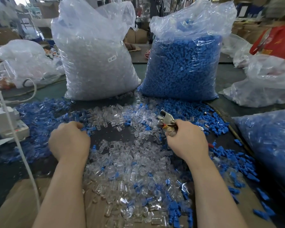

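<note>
1. Here, the metal tool sits above the scattered parts, right of centre, its handles gripped in the curled fingers of the right hand.
2. The left hand rests knuckles-up on the blue pieces. Its fingertips are curled under, and I cannot tell whether they pinch one.
3. Loose clear pieces cover the table between the hands.
4. Behind stand the clear-part bag and the blue-part bag, side by side.

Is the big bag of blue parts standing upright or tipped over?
Upright: the bag of blue parts stands on its base on the table, loose top pointing up.
</note>
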Demonstrator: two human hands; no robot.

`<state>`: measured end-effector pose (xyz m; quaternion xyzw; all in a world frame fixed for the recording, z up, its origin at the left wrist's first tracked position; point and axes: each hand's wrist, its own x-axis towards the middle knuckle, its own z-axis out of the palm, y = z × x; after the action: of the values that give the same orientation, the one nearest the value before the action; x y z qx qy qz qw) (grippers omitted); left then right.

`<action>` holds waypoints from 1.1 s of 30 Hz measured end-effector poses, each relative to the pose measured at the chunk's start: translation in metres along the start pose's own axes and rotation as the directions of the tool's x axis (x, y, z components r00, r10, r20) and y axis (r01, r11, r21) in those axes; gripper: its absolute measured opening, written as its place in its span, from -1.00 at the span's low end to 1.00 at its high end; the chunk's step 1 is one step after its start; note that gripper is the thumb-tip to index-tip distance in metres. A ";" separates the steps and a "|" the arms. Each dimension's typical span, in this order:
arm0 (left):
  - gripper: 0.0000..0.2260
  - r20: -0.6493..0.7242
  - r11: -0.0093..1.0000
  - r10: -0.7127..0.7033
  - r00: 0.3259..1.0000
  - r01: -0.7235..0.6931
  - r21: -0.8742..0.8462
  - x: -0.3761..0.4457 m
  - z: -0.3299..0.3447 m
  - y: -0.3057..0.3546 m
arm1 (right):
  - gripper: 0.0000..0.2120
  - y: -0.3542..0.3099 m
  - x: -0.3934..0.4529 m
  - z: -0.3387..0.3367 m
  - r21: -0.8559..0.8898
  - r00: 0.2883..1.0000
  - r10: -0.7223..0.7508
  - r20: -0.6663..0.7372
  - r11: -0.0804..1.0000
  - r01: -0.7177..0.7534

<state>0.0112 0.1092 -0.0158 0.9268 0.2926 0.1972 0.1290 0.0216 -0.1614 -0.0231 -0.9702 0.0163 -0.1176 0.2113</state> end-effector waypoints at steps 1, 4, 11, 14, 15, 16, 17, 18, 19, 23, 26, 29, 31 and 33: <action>-0.79 -0.005 0.998 0.042 0.999 -0.043 -0.037 -0.001 -0.001 0.005 | -0.76 -0.003 -0.001 0.002 -0.001 1.000 -0.021 0.008 1.000 0.021; -0.83 0.057 0.951 0.187 0.981 -0.166 -0.260 -0.010 -0.002 0.026 | -0.76 -0.010 -0.002 0.008 -0.070 0.998 -0.062 0.025 0.996 0.063; -0.71 0.213 0.797 0.581 0.785 -0.496 -0.345 -0.036 0.015 0.060 | -0.81 -0.014 0.000 0.015 -0.119 1.000 -0.004 0.020 0.993 0.006; -0.69 0.287 0.805 0.589 0.755 -0.519 -0.287 -0.040 0.023 0.061 | -0.84 -0.012 0.001 0.017 -0.090 0.999 -0.013 0.029 0.996 0.016; -0.70 0.302 0.813 0.579 0.757 -0.513 -0.274 -0.041 0.024 0.061 | -0.85 -0.012 0.001 0.017 -0.088 0.999 -0.021 0.033 0.996 0.024; -0.72 0.307 0.823 0.566 0.765 -0.500 -0.270 -0.041 0.024 0.061 | -0.85 -0.011 0.001 0.017 -0.089 0.999 -0.031 0.039 0.995 0.034; -0.75 0.304 0.832 0.550 0.778 -0.482 -0.274 -0.041 0.024 0.061 | -0.86 -0.011 0.001 0.016 -0.092 0.998 -0.042 0.048 0.995 0.046; -0.79 0.295 0.841 0.533 0.793 -0.461 -0.282 -0.042 0.024 0.061 | -0.87 -0.011 0.000 0.016 -0.097 0.997 -0.053 0.057 0.994 0.058; -0.84 0.285 0.850 0.515 0.808 -0.440 -0.290 -0.042 0.023 0.061 | -0.88 -0.011 0.000 0.016 -0.105 0.996 -0.064 0.065 0.992 0.070; -0.92 0.281 0.878 0.459 0.843 -0.381 -0.290 -0.043 0.018 0.063 | -0.84 -0.012 0.000 0.017 -0.130 0.994 -0.079 0.078 0.988 0.089; -0.96 0.298 0.889 0.436 0.849 -0.355 -0.289 -0.043 0.014 0.063 | -0.83 -0.012 -0.001 0.018 -0.138 0.994 -0.090 0.067 0.985 0.099; -0.84 0.341 0.900 0.412 0.845 -0.318 -0.300 -0.042 0.013 0.063 | -0.83 -0.013 -0.002 0.016 -0.089 0.996 -0.090 0.026 0.992 0.092; -0.83 0.367 0.905 0.413 0.833 -0.331 -0.266 -0.040 0.011 0.063 | -0.84 -0.014 -0.002 0.015 -0.042 0.997 -0.079 -0.007 0.996 0.079; -0.86 0.395 0.905 0.422 0.816 -0.360 -0.225 -0.040 0.009 0.065 | -0.86 -0.015 -0.003 0.013 0.007 0.996 -0.072 -0.043 0.997 0.072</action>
<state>0.0170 0.0331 -0.0118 0.9759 0.0447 0.0279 0.2119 0.0219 -0.1420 -0.0288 -0.9665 -0.0146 -0.1459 0.2106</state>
